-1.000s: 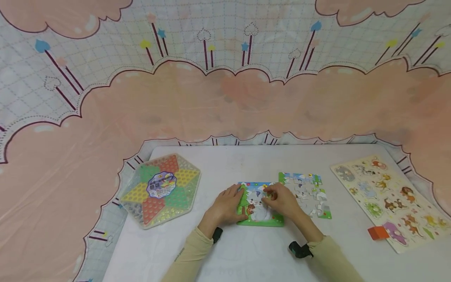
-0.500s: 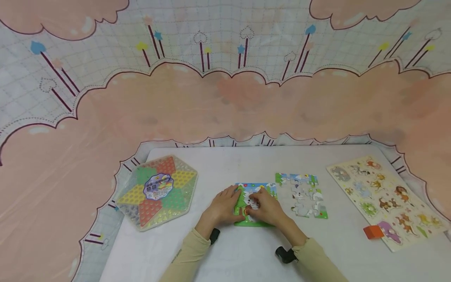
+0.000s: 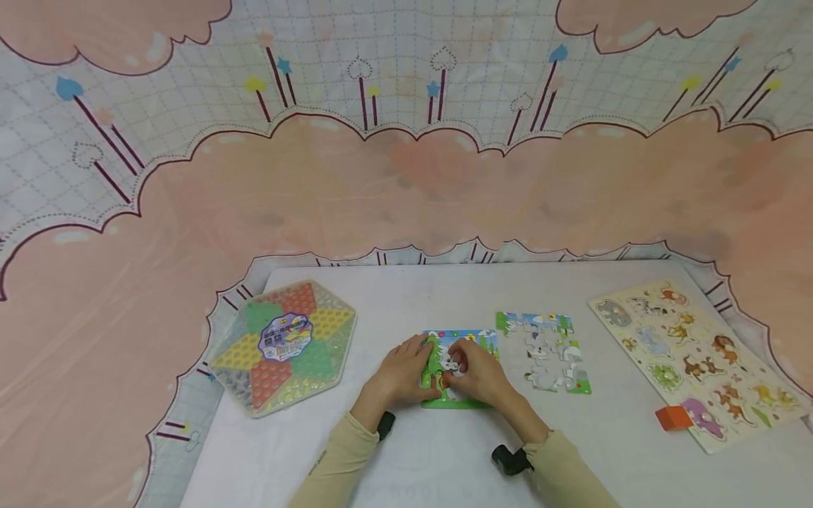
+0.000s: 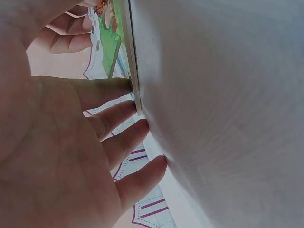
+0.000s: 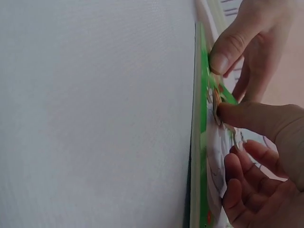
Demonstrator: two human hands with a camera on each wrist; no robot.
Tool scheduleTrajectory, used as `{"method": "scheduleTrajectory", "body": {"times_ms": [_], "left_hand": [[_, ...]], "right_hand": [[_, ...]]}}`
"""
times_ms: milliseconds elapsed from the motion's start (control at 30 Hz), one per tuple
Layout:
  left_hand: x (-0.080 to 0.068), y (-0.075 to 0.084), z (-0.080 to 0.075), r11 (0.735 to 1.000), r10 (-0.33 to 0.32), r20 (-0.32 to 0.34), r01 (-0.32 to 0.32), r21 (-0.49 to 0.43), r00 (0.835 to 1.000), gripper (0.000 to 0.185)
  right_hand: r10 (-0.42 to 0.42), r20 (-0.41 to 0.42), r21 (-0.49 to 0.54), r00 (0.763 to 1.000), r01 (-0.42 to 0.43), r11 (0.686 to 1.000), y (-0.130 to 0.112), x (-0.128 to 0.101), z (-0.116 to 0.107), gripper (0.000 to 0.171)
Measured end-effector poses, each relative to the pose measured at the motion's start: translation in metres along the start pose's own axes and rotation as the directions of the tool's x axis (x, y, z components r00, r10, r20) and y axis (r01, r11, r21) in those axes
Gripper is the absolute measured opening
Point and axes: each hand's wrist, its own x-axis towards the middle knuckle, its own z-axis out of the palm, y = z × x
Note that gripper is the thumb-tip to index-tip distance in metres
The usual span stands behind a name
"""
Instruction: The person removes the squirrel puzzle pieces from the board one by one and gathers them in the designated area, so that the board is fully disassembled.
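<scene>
A jigsaw puzzle board (image 3: 454, 404) with a green border and a cartoon animal picture lies mid-table. My left hand (image 3: 401, 370) rests along its left edge. The fingers are fairly straight at the side, and the thumb (image 5: 221, 63) presses on the front left corner. Over the picture, my right hand (image 3: 479, 374) pinches a puzzle piece (image 5: 218, 108) between thumb and index finger. That piece stands slightly raised and tilted from the board in the right wrist view. The right hand's other fingers curl loosely above the picture and cover part of it in the head view.
Right of the board, several interlocked puzzle pieces (image 3: 543, 377) lie on the white table. A wooden animal puzzle (image 3: 682, 353) is farther right, with an orange block (image 3: 673, 418) at its near left edge. On the left lies a hexagonal checkers board (image 3: 286, 346).
My right hand has moved left across the picture, from its right half to left of its middle. The left hand has stayed at the board's edge. The head view has shifted slightly.
</scene>
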Motion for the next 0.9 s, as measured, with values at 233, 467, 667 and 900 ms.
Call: {"method": "scheduleTrajectory", "body": {"times_ms": [233, 467, 667, 900], "left_hand": [[-0.001, 0.0, -0.001, 1.0, 0.005, -0.008, -0.005, -0.003, 1.0, 0.09], [-0.001, 0.0, -0.002, 1.0, 0.003, 0.0, -0.003, -0.021, 1.0, 0.09], [-0.001, 0.001, -0.002, 1.0, -0.006, 0.01, 0.006, -0.029, 1.0, 0.092], [0.0, 0.002, -0.002, 0.999, -0.015, 0.013, 0.016, -0.028, 1.0, 0.092]], "right_hand": [[0.021, 0.007, 0.007, 1.0, -0.021, 1.0, -0.002, 0.001, -0.002, 0.034], [0.035, -0.009, -0.033, 0.999, -0.035, 0.999, -0.002, 0.001, -0.01, 0.036], [0.044, -0.026, -0.037, 0.999, -0.045, 0.998, 0.008, 0.002, -0.024, 0.037], [0.056, -0.047, -0.043, 0.997, -0.058, 0.997, 0.026, 0.0, -0.048, 0.04]]}}
